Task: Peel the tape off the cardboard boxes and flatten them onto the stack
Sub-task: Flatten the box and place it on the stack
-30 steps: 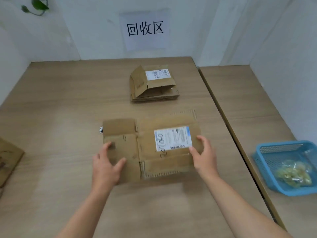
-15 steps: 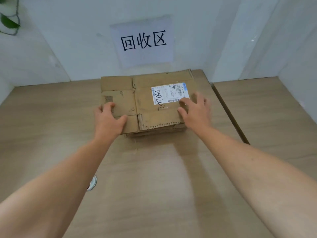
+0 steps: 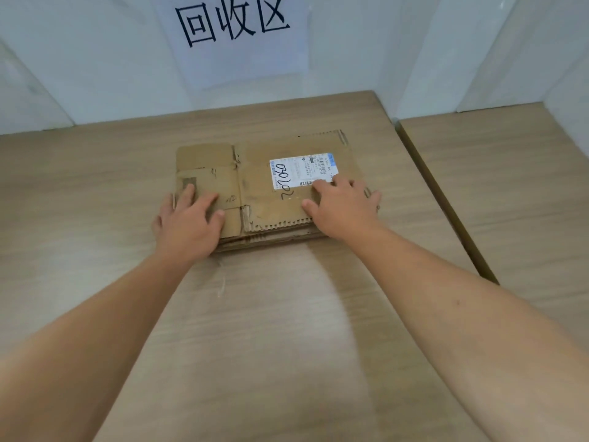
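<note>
- I see the flattened box (image 3: 264,189) lying on top of the stack (image 3: 271,240) at the far end of the table (image 3: 287,330), just below the paper sign (image 3: 234,27) on the wall.
- My left hand (image 3: 188,224) lies flat on the box's near left corner. The fingers are spread and straight, pressing down and gripping nothing.
- My right hand (image 3: 344,208) is spread the same way on the right part, with its fingertips touching the lower edge of the shipping label (image 3: 301,172). It too holds nothing.
- I judge the step to be the last one for this box: seating it on the pile and pressing it flat.
- The top sheet looks fairly square with the layers under it, though those layers show a little along the near edge.
- I see no tape on the upper face; I cannot tell about the underside.
- Next, I think, comes a firm push so the flaps lie down, then lifting both hands straight up so the sheet does not slide, and reaching for another box. None shows in this view.
</note>
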